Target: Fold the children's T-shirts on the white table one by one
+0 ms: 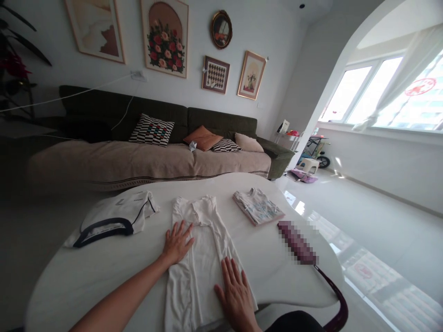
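Now both palms are pressing flat, fingers spread: left hand point(178, 243) and right hand point(236, 295) are lying on the white shirt point(200, 258), grasping nothing, on the bench point(104, 272).

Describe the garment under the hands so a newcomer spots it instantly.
On the white table, it is the middle garment, under the left hand and right hand. It alone is plain white; the left garment has dark trim, the folded tee a blue print.
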The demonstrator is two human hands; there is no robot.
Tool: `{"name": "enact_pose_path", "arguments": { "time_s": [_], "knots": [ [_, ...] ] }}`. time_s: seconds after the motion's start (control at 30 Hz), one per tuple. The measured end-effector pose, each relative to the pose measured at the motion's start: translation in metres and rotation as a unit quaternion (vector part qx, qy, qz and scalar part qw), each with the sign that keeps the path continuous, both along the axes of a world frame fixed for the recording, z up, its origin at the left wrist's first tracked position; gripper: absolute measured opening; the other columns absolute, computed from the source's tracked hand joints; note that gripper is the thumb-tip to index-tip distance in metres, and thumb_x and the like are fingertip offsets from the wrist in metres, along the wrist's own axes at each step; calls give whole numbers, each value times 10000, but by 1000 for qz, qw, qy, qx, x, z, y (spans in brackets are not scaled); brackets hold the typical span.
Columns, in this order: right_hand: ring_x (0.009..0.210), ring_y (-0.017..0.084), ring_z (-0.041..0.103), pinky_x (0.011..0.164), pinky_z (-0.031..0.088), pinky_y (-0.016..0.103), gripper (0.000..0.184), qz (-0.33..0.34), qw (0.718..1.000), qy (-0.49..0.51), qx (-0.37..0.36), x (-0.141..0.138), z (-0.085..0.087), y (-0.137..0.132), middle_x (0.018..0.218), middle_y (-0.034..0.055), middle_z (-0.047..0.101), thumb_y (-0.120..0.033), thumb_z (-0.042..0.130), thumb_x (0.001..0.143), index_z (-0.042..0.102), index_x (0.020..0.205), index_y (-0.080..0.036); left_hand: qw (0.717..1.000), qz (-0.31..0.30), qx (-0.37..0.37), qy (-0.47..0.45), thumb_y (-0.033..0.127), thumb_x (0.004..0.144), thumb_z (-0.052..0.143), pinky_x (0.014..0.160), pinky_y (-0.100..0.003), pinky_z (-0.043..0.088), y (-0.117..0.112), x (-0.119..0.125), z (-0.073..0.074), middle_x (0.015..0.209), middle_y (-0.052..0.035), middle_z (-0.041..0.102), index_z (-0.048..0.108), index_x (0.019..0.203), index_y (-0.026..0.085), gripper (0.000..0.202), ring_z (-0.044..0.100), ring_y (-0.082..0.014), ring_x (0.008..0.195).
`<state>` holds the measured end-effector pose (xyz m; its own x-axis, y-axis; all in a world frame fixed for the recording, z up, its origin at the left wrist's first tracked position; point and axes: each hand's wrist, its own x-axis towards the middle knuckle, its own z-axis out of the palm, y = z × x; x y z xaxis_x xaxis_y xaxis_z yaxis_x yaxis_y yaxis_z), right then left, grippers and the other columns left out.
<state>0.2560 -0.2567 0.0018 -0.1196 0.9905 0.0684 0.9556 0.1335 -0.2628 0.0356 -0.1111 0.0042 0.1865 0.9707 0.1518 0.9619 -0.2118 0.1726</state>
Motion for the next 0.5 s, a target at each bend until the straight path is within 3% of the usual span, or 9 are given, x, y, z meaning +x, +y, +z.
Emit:
{"name": "enact_pose_path", "arguments": {
  "time_s": [0.13,0.2,0.27,0.33,0.4,0.5],
  "knots": [
    [1318,225,122,1044,212,460,606,-9,1000,-5,-7,-8,3,-4,1426,0,147,-545,237,856,150,1369,-235,1000,4,-9,7,438,826,413,979,-614,80,-8,9,22,1407,-97,298,329,1318,310,515,233,-341,1279],
    [1317,233,120,1039,220,468,626,-11,1000,-3,-9,-13,3,-7,1425,12,144,-557,247,848,153,1368,-222,1000,7,-5,3,436,836,394,975,-619,90,-29,14,31,1405,-118,292,299,1335,285,529,226,-334,1284],
    [1314,242,126,1036,224,476,646,-2,1000,2,-12,-15,4,-12,1423,25,141,-566,266,839,155,1367,-211,1000,-4,5,-16,451,855,338,980,-590,162,-66,14,29,1421,-111,251,228,1360,264,550,193,-304,1302],
    [1308,249,144,1030,238,472,669,28,999,14,-19,-9,6,-19,1420,41,145,-564,298,831,144,1369,-198,997,-49,18,-50,470,853,328,994,-544,212,-110,4,11,1430,-85,226,179,1371,255,580,172,-275,1312],
    [1299,258,167,1017,269,461,717,73,997,26,-23,4,8,-28,1416,54,161,-554,373,807,113,1373,-199,994,-103,8,-46,464,801,438,989,-564,220,-151,-15,-17,1416,-63,255,164,1362,305,645,220,-299,1294],
    [1271,260,253,979,331,457,705,123,992,14,-21,25,-3,-41,1398,33,230,-411,468,797,72,1368,-292,989,-145,-25,3,252,766,494,984,-522,283,-189,-44,-53,1376,6,332,172,1321,419,663,342,-275,1243]
  ]
}}
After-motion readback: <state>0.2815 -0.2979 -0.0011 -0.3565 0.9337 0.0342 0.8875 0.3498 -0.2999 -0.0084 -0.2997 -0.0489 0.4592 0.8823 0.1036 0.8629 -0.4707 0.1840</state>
